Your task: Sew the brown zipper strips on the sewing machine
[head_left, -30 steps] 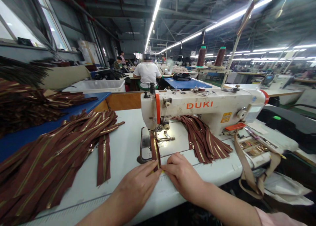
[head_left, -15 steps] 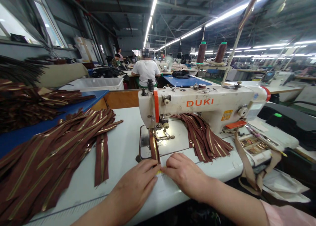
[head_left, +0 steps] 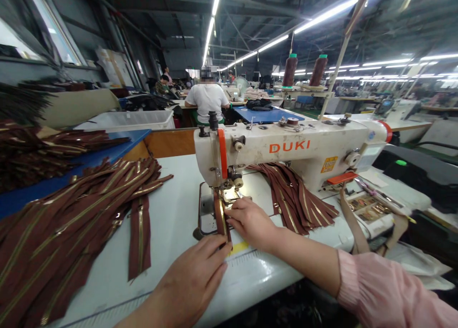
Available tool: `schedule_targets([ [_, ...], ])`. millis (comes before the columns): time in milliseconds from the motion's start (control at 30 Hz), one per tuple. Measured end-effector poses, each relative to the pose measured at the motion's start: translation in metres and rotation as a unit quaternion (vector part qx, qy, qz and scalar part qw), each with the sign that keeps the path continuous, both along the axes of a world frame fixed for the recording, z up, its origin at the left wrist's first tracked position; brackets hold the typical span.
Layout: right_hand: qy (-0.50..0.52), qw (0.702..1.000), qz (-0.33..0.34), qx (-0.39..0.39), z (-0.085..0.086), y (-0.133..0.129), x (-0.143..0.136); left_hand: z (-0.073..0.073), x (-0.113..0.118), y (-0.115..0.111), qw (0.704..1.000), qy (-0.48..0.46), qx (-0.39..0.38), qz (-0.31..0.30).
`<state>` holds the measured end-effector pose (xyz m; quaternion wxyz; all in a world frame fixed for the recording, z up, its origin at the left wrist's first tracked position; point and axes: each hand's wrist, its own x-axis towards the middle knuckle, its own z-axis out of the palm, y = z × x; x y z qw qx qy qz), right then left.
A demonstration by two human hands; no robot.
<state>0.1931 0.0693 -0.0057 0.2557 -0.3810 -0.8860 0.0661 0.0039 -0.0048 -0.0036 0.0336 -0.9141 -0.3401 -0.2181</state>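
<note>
A brown zipper [head_left: 220, 217] with gold teeth runs lengthwise from under the needle area of the white sewing machine [head_left: 246, 149] toward me. My left hand [head_left: 193, 278] pinches its near end at the front of the metal plate. Closer to the presser foot, my right hand [head_left: 252, 223] has its fingers closed at the zipper's right edge; the fingertips' exact grip is partly hidden. Left of my left hand lies a large pile of brown zippers [head_left: 86, 223], one end hanging apart from the rest. Another bunch of zippers [head_left: 295, 199] lies under the machine's arm.
A sectioned tray of small metal parts [head_left: 372, 208] stands at the right, with a beige strap [head_left: 354, 223] hanging beside it. More zippers [head_left: 43, 151] lie on a blue table at the left. Ahead, a person in a white shirt [head_left: 206, 99] sits facing away.
My right hand has moved forward along the zipper toward the presser foot, away from my left hand. My left hand still holds the near end. The camera view has shifted slightly.
</note>
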Motion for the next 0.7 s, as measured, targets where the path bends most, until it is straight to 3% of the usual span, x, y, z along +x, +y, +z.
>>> schedule_targets([
  [700,-0.088,0.988,0.033,0.124,-0.005,-0.011,0.003,-0.009,-0.004,0.000,1.000,0.020,0.016,0.005],
])
